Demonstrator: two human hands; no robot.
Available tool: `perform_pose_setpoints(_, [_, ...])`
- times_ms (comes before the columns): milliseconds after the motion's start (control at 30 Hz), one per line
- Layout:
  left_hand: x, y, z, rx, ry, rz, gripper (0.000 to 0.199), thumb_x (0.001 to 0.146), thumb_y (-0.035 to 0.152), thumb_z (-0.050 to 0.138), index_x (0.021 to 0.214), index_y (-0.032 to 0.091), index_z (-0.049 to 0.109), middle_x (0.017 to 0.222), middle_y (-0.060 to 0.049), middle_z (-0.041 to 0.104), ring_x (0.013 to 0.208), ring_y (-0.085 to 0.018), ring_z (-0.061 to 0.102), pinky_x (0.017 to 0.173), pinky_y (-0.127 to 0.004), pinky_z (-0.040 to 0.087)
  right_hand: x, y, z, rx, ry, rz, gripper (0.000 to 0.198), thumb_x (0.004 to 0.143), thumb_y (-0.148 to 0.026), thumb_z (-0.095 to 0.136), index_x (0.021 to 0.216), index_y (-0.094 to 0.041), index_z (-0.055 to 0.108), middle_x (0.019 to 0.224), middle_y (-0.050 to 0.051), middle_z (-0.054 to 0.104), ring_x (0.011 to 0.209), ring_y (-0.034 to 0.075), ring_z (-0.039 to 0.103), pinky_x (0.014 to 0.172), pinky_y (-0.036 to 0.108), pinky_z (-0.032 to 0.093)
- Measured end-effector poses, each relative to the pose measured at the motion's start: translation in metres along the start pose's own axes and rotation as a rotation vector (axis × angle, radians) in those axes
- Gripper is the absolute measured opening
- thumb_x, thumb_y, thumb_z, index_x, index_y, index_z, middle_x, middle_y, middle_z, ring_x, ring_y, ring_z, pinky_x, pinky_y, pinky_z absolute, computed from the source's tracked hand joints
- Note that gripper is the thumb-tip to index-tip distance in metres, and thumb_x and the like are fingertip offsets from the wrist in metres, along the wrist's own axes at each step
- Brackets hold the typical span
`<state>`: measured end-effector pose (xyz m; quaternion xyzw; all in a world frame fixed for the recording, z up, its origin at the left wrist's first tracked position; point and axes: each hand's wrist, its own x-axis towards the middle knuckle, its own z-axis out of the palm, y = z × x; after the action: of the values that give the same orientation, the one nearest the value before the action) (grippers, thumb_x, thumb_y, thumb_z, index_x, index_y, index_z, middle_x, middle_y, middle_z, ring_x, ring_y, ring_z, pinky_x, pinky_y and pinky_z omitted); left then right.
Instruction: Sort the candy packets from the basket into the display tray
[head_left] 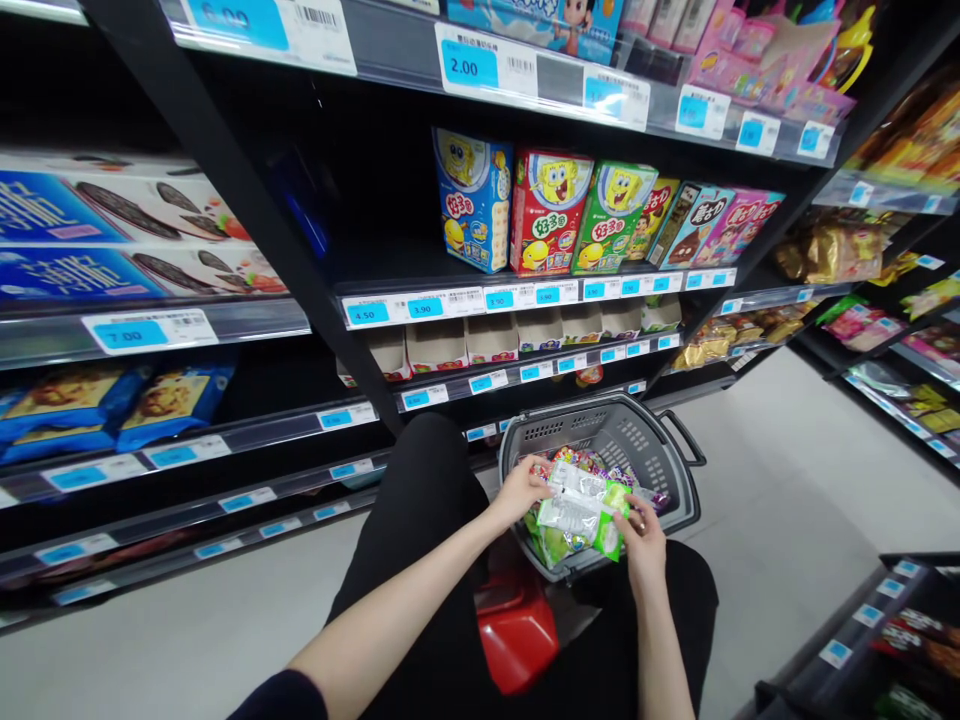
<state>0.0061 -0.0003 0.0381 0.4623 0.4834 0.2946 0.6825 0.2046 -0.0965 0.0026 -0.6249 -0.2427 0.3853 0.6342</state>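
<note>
Packet held between two hands above a shopping basket. The packet (574,505), silver-white with bright green at its right end, lies nearly flat across the gap between the hands, just over the open basket (679,520). The left hand (523,488) pinches its left edge, with the thumb and fingers drawn together. The right hand (643,535) pinches the green end from the other side, the fingers curled and the thumb toward the packet's face; the packet thus sits to the right of the left hand and to the left of the right hand, touching both. Beneath and behind it, colourful wrapped sweets (589,460) fill part of the basket, which stands between the person's knees, its handle (686,440) at the right. A red plastic object (517,635), partly hidden, lies nearer the person. Beyond the basket, a shelf (390,280) bears upright snack boxes (551,212).
</note>
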Motion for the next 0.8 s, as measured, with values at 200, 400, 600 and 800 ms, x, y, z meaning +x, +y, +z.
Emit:
perform_pose_setpoints(200, [0.002,0.001,-0.001,-0.009,-0.006,0.029,0.012,0.054,0.013,0.068,0.055,0.013,0.055,0.046,0.004,0.056,0.048,-0.01,0.054,0.052,-0.021,0.04,-0.001,-0.002,0.002,0.007,0.028,0.011,0.043,0.053,-0.033,0.079,0.089,-0.016,0.063,0.057,-0.004,0.061,0.042,0.008,0.048,0.045,0.022,0.041])
perform_pose_setpoints(400, [-0.002,0.004,-0.001,-0.085,-0.045,0.016,0.012,0.065,0.024,0.061,0.064,0.012,0.062,0.061,-0.003,0.066,0.061,-0.015,0.062,0.06,-0.026,0.048,-0.003,-0.009,-0.002,0.052,-0.028,-0.023,0.039,0.068,-0.053,0.064,0.078,-0.016,0.065,0.074,0.006,0.069,0.068,0.021,0.065,0.066,0.034,0.051])
perform_pose_setpoints(600, [0.002,-0.001,-0.005,-0.065,0.015,0.051,0.024,0.048,0.01,0.073,0.071,0.011,0.066,0.073,-0.004,0.068,0.061,-0.013,0.06,0.059,-0.023,0.046,-0.003,-0.008,0.0,-0.08,0.001,-0.092,0.038,0.058,-0.038,0.076,0.087,-0.016,0.067,0.077,0.006,0.07,0.067,0.019,0.064,0.065,0.03,0.05])
perform_pose_setpoints(800, [0.008,-0.009,-0.008,-0.096,0.045,0.049,0.053,0.046,0.004,0.072,0.097,0.012,0.062,0.099,-0.009,0.065,0.057,-0.01,0.059,0.058,-0.024,0.047,0.0,-0.003,0.002,-0.068,0.006,-0.001,0.069,0.053,-0.032,0.079,0.117,-0.017,0.057,0.109,0.012,0.065,0.076,0.02,0.066,0.068,0.032,0.053])
